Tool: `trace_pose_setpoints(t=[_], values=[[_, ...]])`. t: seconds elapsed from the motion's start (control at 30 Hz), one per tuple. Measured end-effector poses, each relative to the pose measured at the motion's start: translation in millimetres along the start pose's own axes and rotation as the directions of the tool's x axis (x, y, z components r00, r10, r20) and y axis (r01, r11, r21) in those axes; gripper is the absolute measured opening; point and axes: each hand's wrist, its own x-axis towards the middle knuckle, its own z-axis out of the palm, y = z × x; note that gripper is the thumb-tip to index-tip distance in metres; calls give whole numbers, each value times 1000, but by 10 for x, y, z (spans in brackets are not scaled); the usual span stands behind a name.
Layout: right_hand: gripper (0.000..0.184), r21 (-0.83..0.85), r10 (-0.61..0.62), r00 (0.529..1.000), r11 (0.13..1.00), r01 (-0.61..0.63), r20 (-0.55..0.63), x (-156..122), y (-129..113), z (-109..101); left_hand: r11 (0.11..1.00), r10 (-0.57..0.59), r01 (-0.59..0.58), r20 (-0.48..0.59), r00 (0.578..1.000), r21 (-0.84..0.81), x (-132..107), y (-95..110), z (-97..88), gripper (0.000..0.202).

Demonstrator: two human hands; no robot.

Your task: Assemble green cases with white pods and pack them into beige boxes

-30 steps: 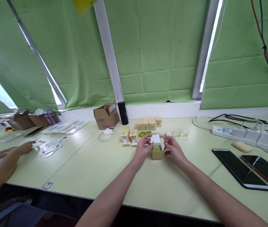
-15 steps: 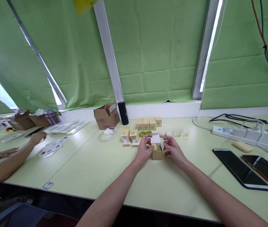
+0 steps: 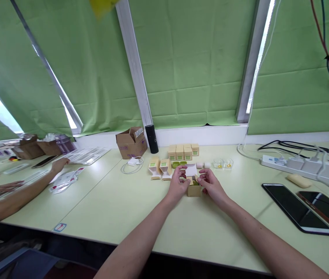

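Observation:
A small brown cardboard box (image 3: 193, 191) stands on the table between my hands, its white-lined lid (image 3: 191, 169) raised at the back. Something green shows inside it, mostly hidden by the flaps and my fingers. My left hand (image 3: 178, 182) grips the box's left side, thumb at the left flap. On the other side, my right hand (image 3: 210, 183) pinches the right flap near the top edge. Two open boxes of the same kind (image 3: 166, 166) lie to the left. Behind are green containers (image 3: 179, 163), white cylindrical pieces (image 3: 203, 165) and clear cups with yellow centres (image 3: 223, 163).
Several closed small boxes (image 3: 183, 152) stand at the back beside a black bottle (image 3: 151, 138) and a larger carton (image 3: 131, 143). A white charger with cable (image 3: 133, 162) lies left. Phones (image 3: 298, 209) and a power strip (image 3: 300, 164) are right. A co-worker's arm (image 3: 27, 193) reaches in from the left.
My right hand has moved slightly left, its fingertips now on the box's right flap, which stands inward. My left hand stays at the box. The co-worker's far hand has shifted right.

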Motion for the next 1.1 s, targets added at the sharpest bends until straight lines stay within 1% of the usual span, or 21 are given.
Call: trace_pose_setpoints(t=[0.53, 0.7, 0.93, 1.1], values=[[48, -63, -50, 999, 997, 50, 4, 12, 55, 19, 999, 36, -36, -24, 999, 20, -20, 75, 17, 43], [49, -80, -55, 998, 995, 55, 4, 9, 45, 17, 998, 44, -43, -45, 998, 42, -12, 52, 18, 41], [46, -84, -69, 998, 994, 68, -9, -1, 23, 36, 999, 13, -10, -65, 998, 46, -3, 6, 10, 49], [44, -96, -88, 996, 992, 87, -16, -15, 18, 36, 998, 27, -25, -42, 999, 64, -8, 2, 10, 42]])
